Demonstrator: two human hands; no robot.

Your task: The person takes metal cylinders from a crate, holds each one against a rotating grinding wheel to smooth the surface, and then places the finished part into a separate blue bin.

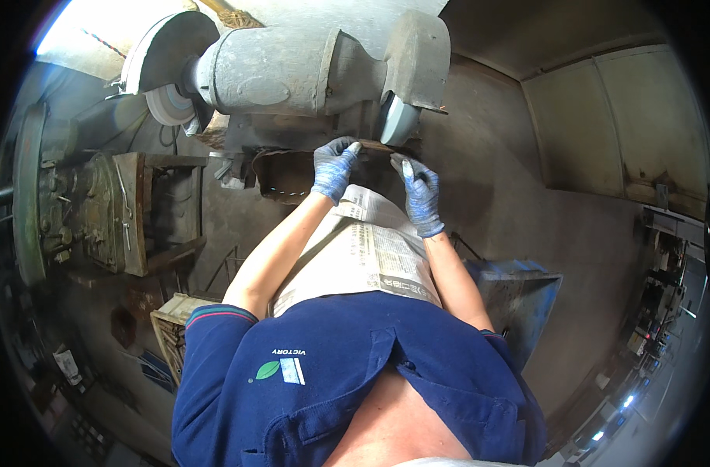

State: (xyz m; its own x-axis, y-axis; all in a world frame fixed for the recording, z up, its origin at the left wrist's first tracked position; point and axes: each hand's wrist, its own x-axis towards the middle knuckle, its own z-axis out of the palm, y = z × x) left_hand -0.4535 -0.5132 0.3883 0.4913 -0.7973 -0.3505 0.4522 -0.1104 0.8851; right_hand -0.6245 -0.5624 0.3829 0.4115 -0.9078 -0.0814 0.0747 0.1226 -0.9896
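Note:
A grey two-wheeled bench grinder [269,70] stands in front of me. Both hands wear blue gloves with dark grey coating. Between them, just under the right grinding wheel [400,121], is a thin, dark brownish strip [376,146]. My left hand [335,169] pinches its left end between thumb and fingers. At the strip's right end, my right hand [420,196] has its fingers closed, their tips partly in shadow. The strip's upper edge lies close to the wheel; I cannot tell whether they touch. Newspaper [362,249] covers my lap below my hands.
The left grinding wheel [168,105] shows below its round guard. A dark open metal box [281,177] lies under the grinder. Green machinery [82,206] stands at left, a blue-edged metal bin [518,300] at right, and a wooden crate [172,323] near my left elbow.

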